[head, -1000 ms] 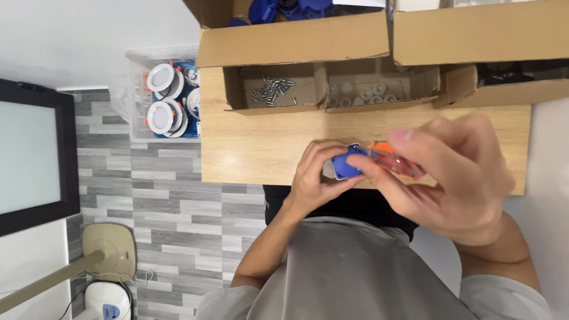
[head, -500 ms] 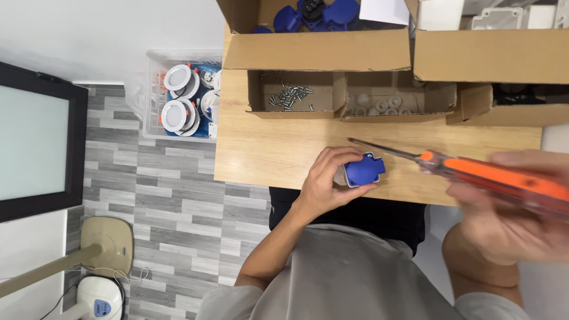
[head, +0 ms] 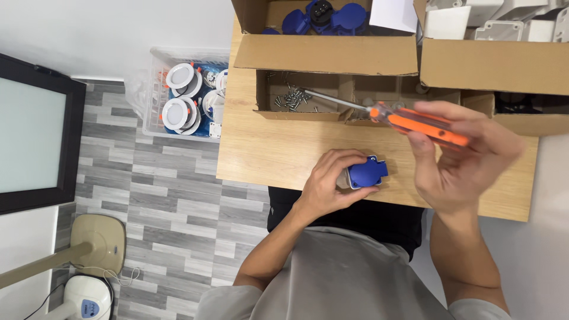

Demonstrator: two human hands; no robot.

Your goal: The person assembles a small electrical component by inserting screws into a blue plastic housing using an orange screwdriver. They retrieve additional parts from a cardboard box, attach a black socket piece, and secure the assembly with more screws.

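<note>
We hold our left hand (head: 329, 181) cupped over a small blue plastic socket part (head: 366, 172), fingers wrapped round its left side and pressing it down on the light wooden tabletop (head: 267, 148), near the table's front edge. Our right hand (head: 459, 157) is raised above the table, just right of the blue part and not touching it, fingers closed around the orange handle of a screwdriver (head: 415, 123). Its thin metal shaft runs up and left, its tip over a shallow cardboard tray of loose silver screws (head: 291, 98). The two hands stay apart.

Behind the tray stands an open brown cardboard box (head: 326, 53) holding more blue socket parts (head: 314, 15). To its right, another cardboard box (head: 492, 59) contains white plastic housings (head: 504, 18). Off the table's left side, on the grey plank floor (head: 148, 195), sits a clear plastic crate of round white lamp fittings (head: 178, 101). A dark-framed panel (head: 35, 130) leans further left.
</note>
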